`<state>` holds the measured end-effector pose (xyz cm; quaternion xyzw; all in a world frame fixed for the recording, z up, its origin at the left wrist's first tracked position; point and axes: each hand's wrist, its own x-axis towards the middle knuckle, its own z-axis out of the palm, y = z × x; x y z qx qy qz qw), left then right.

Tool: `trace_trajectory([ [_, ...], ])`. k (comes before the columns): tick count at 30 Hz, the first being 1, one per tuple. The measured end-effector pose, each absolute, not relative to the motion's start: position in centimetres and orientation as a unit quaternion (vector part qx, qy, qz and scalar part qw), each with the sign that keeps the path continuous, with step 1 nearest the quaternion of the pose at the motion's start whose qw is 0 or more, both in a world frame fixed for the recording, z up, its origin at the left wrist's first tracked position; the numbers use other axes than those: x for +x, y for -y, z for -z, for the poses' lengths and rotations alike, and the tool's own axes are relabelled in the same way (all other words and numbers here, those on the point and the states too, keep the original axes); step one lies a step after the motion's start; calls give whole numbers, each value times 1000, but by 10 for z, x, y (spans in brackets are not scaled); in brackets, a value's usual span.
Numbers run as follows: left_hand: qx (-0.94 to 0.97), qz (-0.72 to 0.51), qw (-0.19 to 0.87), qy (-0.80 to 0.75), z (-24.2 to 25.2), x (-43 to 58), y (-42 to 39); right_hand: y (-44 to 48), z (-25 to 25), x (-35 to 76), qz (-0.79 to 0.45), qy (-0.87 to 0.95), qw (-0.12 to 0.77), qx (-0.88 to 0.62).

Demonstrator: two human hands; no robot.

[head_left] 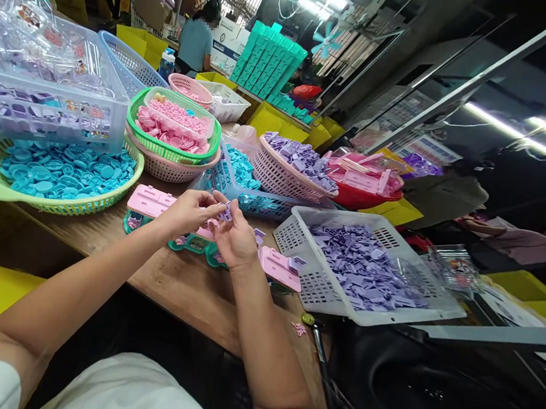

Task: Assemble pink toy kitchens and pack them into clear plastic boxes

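Note:
My left hand point(193, 212) and my right hand point(238, 238) meet over the workbench, fingertips pinched on one small purple plastic piece point(226, 211). A pink bit shows just below the fingers, but I cannot make out what it is part of. Under and beside my hands stands a row of pink-topped toy parts with teal bases; the left one point(149, 200) and the right one point(281, 269) show best. Small purple pieces stand up on the right one. My hands and wrists hide the middle of the row.
A white basket point(324, 278) of purple pieces stands right of my forearm. Behind are a pink basket point(276, 167) of purple pieces and a green basket point(136, 115) of pink parts. Blue discs point(68, 169) fill a basket at left. A hammer point(319, 343) lies at the bench's right edge.

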<state>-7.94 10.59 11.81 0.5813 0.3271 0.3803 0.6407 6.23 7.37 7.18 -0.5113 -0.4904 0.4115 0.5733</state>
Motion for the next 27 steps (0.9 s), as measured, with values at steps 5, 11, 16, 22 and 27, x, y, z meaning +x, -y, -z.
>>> trace_trajectory([
  [5,554,-378,660,-340,-126,-71,-119,-85,-82,65,-338,502,576,-549],
  [11,473,-298,798,-224,-145,-82,-139,-84,-114,87,-370,634,503,-456],
  [16,542,-224,758,-284,-145,-84,-146,-89,-118,103,-334,673,480,-453],
  [22,726,-223,509,-406,-128,-72,-157,-100,-88,113,-271,653,417,-571],
  [27,805,-135,398,-419,-131,-60,-164,-98,-73,109,-265,646,430,-573],
])
